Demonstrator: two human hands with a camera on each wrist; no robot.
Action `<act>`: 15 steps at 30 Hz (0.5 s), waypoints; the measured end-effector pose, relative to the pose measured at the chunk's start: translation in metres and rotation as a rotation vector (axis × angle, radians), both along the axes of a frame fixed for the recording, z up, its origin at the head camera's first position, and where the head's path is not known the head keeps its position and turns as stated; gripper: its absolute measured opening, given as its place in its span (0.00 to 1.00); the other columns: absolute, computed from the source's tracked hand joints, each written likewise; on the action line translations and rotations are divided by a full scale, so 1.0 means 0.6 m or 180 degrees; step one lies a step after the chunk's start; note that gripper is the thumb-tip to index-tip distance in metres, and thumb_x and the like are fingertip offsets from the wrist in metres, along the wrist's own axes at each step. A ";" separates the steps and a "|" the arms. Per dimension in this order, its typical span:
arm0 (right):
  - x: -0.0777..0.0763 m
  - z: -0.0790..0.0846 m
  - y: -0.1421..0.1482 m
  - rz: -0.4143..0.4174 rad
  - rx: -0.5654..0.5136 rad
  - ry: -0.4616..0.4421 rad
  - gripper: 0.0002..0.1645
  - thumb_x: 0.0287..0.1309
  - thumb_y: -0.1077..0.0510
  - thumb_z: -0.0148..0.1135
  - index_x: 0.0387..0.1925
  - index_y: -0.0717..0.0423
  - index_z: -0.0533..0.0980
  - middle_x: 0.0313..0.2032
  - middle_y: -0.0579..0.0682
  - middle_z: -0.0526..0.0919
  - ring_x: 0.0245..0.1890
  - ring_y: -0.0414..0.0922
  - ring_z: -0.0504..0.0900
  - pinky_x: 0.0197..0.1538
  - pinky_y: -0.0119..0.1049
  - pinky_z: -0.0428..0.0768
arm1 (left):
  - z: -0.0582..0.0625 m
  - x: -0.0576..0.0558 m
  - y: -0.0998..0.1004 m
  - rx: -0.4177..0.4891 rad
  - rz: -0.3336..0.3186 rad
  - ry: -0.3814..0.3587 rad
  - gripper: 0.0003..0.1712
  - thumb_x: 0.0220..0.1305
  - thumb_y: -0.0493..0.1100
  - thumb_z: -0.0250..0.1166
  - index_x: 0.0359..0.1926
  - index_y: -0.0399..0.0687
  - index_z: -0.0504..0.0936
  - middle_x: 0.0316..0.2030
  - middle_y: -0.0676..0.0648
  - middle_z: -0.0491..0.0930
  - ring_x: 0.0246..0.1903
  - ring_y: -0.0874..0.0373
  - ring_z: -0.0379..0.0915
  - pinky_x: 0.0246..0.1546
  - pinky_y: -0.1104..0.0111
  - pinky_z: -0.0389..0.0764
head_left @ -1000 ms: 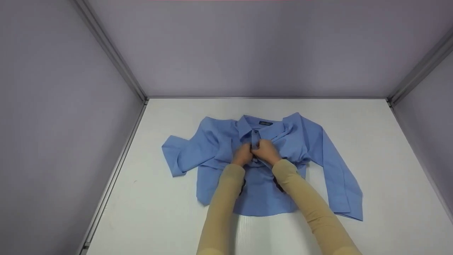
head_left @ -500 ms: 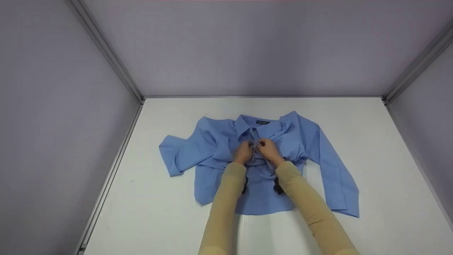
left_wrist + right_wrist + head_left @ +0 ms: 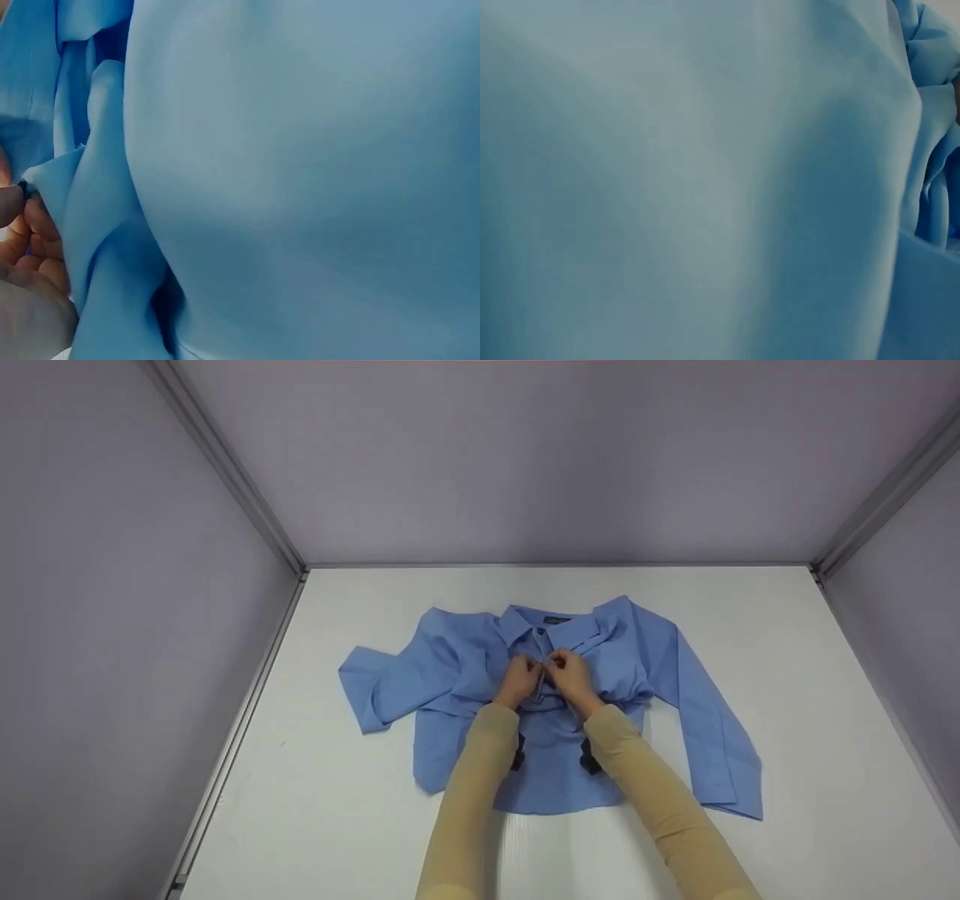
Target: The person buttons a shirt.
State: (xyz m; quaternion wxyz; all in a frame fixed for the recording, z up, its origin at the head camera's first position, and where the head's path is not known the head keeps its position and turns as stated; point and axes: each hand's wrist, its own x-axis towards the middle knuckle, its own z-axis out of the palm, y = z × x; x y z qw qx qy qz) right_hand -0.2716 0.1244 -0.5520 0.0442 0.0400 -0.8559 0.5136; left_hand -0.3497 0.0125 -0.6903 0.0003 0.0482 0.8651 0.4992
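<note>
A blue long-sleeved button-up shirt (image 3: 555,772) lies front up, its collar (image 3: 574,634) toward the back wall. Over the front opening below the collar, my left hand (image 3: 517,681) pinches one side of the button placket (image 3: 541,641). Close on the other side, my right hand (image 3: 572,676) pinches the placket edge, fingertips almost meeting the left ones. In the left wrist view, fingers at the left edge hold cloth by a small dark button (image 3: 22,185). Blue cloth fills most of the right wrist view, hiding nearly all of the hand.
The white table (image 3: 337,825) has grey walls (image 3: 555,465) at the back and sides. One sleeve (image 3: 364,690) is bent back at the left, and the other sleeve (image 3: 709,735) stretches down the right. A dark label (image 3: 556,620) shows inside the collar.
The fingertips of both hands have shifted slightly up along the placket, and the fingers have rearranged their pinch. The rest of the shirt lies about as before; the head view has shifted a little.
</note>
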 end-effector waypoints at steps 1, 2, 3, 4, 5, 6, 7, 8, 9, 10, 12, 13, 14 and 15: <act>0.000 0.000 0.001 -0.0023 -0.0036 0.0036 0.05 0.54 0.65 0.55 0.27 0.63 0.74 0.22 0.52 0.73 0.18 0.42 0.68 0.24 0.34 0.67 | 0.013 0.006 0.000 0.0021 -0.0025 -0.0037 0.13 0.64 0.46 0.50 0.25 0.45 0.71 0.20 0.48 0.68 0.19 0.57 0.65 0.20 0.67 0.66; 0.000 0.000 0.001 -0.0035 -0.0081 0.0056 0.05 0.54 0.64 0.55 0.27 0.63 0.74 0.22 0.52 0.73 0.17 0.42 0.68 0.24 0.34 0.67 | 0.042 0.019 0.000 0.0064 -0.0054 -0.0171 0.13 0.64 0.45 0.50 0.25 0.44 0.71 0.21 0.47 0.69 0.20 0.56 0.65 0.21 0.66 0.67; 0.000 0.000 0.002 -0.0041 -0.0125 0.0072 0.05 0.54 0.65 0.55 0.27 0.64 0.75 0.22 0.53 0.74 0.17 0.42 0.68 0.23 0.34 0.67 | 0.071 0.034 -0.003 0.0161 -0.0090 -0.0193 0.13 0.64 0.44 0.51 0.23 0.44 0.70 0.19 0.48 0.67 0.18 0.58 0.63 0.20 0.67 0.66; 0.000 -0.001 0.003 -0.0045 -0.0159 0.0081 0.06 0.55 0.64 0.56 0.27 0.64 0.75 0.22 0.53 0.74 0.17 0.42 0.68 0.23 0.34 0.67 | 0.108 0.052 -0.004 0.0232 -0.0109 -0.0281 0.14 0.63 0.43 0.52 0.22 0.44 0.70 0.18 0.49 0.66 0.17 0.58 0.62 0.19 0.67 0.65; 0.000 -0.001 0.004 -0.0037 -0.0177 0.0083 0.07 0.55 0.64 0.56 0.28 0.64 0.76 0.23 0.53 0.75 0.18 0.43 0.70 0.24 0.34 0.68 | 0.144 0.071 -0.006 0.0338 -0.0120 -0.0375 0.15 0.64 0.42 0.51 0.20 0.43 0.69 0.16 0.49 0.64 0.16 0.59 0.60 0.19 0.67 0.65; 0.000 -0.001 0.005 -0.0024 -0.0198 0.0084 0.07 0.56 0.63 0.55 0.29 0.65 0.77 0.24 0.54 0.76 0.19 0.44 0.71 0.25 0.35 0.69 | 0.172 0.086 -0.006 0.0405 -0.0102 -0.0374 0.16 0.63 0.39 0.51 0.17 0.42 0.67 0.14 0.49 0.62 0.14 0.60 0.57 0.17 0.67 0.62; 0.000 -0.001 0.006 -0.0011 -0.0219 0.0086 0.08 0.56 0.63 0.55 0.30 0.65 0.77 0.25 0.55 0.77 0.21 0.44 0.72 0.27 0.35 0.70 | 0.202 0.101 -0.007 0.0472 -0.0092 -0.0440 0.18 0.63 0.37 0.50 0.15 0.42 0.65 0.12 0.49 0.59 0.12 0.61 0.55 0.16 0.68 0.61; 0.000 -0.001 0.007 -0.0002 -0.0237 0.0088 0.09 0.57 0.62 0.55 0.31 0.66 0.78 0.26 0.55 0.78 0.23 0.45 0.73 0.29 0.36 0.71 | 0.230 0.115 -0.007 0.0500 -0.0056 -0.0532 0.19 0.62 0.34 0.49 0.13 0.41 0.63 0.11 0.49 0.57 0.11 0.62 0.52 0.16 0.68 0.60; 0.001 -0.002 0.008 0.0001 -0.0256 0.0095 0.10 0.57 0.62 0.54 0.31 0.66 0.78 0.27 0.55 0.79 0.25 0.45 0.74 0.31 0.36 0.71 | 0.248 0.127 -0.007 0.0552 -0.0039 -0.0500 0.21 0.62 0.33 0.49 0.12 0.42 0.60 0.10 0.50 0.53 0.09 0.64 0.48 0.14 0.70 0.57; 0.001 -0.002 0.008 0.0006 -0.0269 0.0103 0.11 0.58 0.61 0.54 0.32 0.66 0.79 0.28 0.55 0.79 0.27 0.45 0.75 0.34 0.36 0.71 | 0.263 0.137 -0.007 0.0590 -0.0019 -0.0455 0.22 0.61 0.32 0.48 0.11 0.43 0.57 0.09 0.51 0.51 0.08 0.66 0.44 0.13 0.71 0.54; 0.002 -0.001 0.009 0.0044 -0.0314 0.0108 0.12 0.58 0.61 0.53 0.32 0.66 0.79 0.26 0.54 0.78 0.27 0.46 0.74 0.34 0.37 0.71 | 0.286 0.150 -0.007 0.0587 0.0044 -0.0428 0.23 0.61 0.31 0.48 0.10 0.43 0.55 0.08 0.53 0.49 0.07 0.68 0.41 0.13 0.73 0.52; 0.002 -0.001 0.010 0.0073 -0.0335 0.0100 0.12 0.59 0.61 0.53 0.32 0.66 0.78 0.25 0.54 0.77 0.26 0.46 0.73 0.33 0.37 0.70 | 0.296 0.157 -0.008 0.0591 0.0064 -0.0403 0.23 0.60 0.30 0.47 0.10 0.43 0.55 0.08 0.53 0.48 0.07 0.68 0.40 0.13 0.73 0.51; 0.002 -0.001 0.011 0.0105 -0.0340 0.0097 0.13 0.59 0.60 0.52 0.32 0.66 0.78 0.23 0.53 0.76 0.24 0.45 0.72 0.32 0.36 0.69 | 0.304 0.161 -0.007 0.0548 0.0097 -0.0395 0.22 0.60 0.30 0.48 0.11 0.43 0.55 0.08 0.53 0.48 0.07 0.68 0.40 0.13 0.73 0.51; 0.002 -0.001 0.011 0.0126 -0.0337 0.0093 0.13 0.60 0.60 0.52 0.31 0.66 0.78 0.22 0.53 0.75 0.23 0.45 0.71 0.31 0.36 0.69 | 0.303 0.160 -0.006 0.0456 0.0131 -0.0351 0.23 0.60 0.30 0.49 0.11 0.43 0.55 0.08 0.53 0.49 0.07 0.67 0.41 0.12 0.73 0.51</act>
